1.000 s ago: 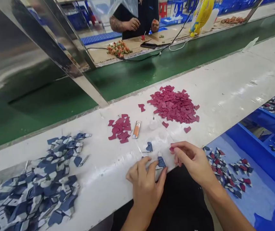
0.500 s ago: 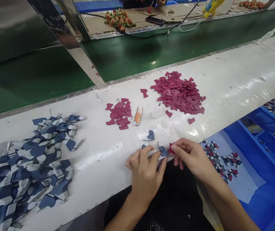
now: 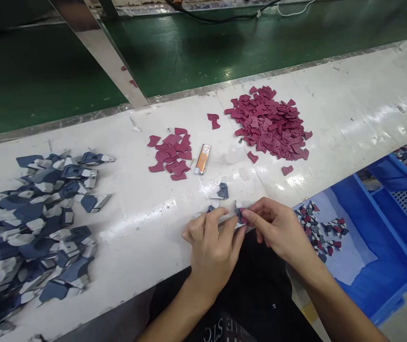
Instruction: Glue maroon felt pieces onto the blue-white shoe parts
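A small blue-grey cut fabric piece (image 3: pixel 240 214) sits at the near edge of the glossy white counter (image 3: pixel 331 123), pinched between both hands. The left hand (image 3: pixel 212 249) grips it with thumb and fingertips pressed together; the right hand (image 3: pixel 278 228) pinches it with a small dark-red piece against it. Another blue-grey piece (image 3: pixel 222 191) lies just beyond. Farther back lie an orange lighter (image 3: pixel 203 158), a small red pile (image 3: pixel 172 153) and a large red heap (image 3: pixel 270 124). A blue-and-white heap (image 3: pixel 32 223) covers the left end.

The left hand (image 3: pixel 212 247) and right hand (image 3: pixel 278 228) pinch a small blue piece (image 3: pixel 241 216) together at the white bench (image 3: pixel 331 118) edge, 2 maroon piles (image 3: pixel 269 123) beyond.
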The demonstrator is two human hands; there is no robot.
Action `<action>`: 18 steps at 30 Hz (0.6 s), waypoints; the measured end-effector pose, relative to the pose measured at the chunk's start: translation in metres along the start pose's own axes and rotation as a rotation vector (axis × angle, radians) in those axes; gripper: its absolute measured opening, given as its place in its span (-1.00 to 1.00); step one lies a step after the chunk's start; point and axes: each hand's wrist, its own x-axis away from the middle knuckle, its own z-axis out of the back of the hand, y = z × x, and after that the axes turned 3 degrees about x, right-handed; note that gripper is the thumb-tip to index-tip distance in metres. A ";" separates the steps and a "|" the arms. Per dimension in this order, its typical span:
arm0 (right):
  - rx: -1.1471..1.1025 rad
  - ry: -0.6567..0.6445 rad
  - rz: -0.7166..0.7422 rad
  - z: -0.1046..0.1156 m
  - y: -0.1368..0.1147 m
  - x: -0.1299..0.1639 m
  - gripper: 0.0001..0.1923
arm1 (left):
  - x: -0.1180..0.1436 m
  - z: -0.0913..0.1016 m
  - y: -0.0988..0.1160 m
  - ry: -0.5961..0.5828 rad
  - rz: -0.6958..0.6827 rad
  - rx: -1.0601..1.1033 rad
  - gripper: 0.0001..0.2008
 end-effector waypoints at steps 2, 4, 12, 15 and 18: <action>0.009 0.002 -0.014 -0.001 0.000 0.001 -0.59 | 0.000 0.000 0.000 -0.008 0.006 0.009 -0.94; 0.022 -0.001 -0.025 -0.001 -0.001 0.001 -0.58 | 0.001 0.000 0.000 -0.016 0.012 0.015 -0.93; 0.116 -0.069 -0.036 0.002 -0.006 -0.004 -0.65 | 0.002 -0.001 -0.001 -0.019 -0.001 0.006 -0.92; 0.196 -0.101 -0.040 0.004 -0.010 -0.005 -0.71 | 0.002 -0.001 -0.001 -0.024 -0.007 0.005 -0.91; 0.231 -0.122 -0.031 0.006 -0.013 -0.007 -0.73 | 0.002 0.000 -0.001 0.002 -0.006 -0.002 -0.89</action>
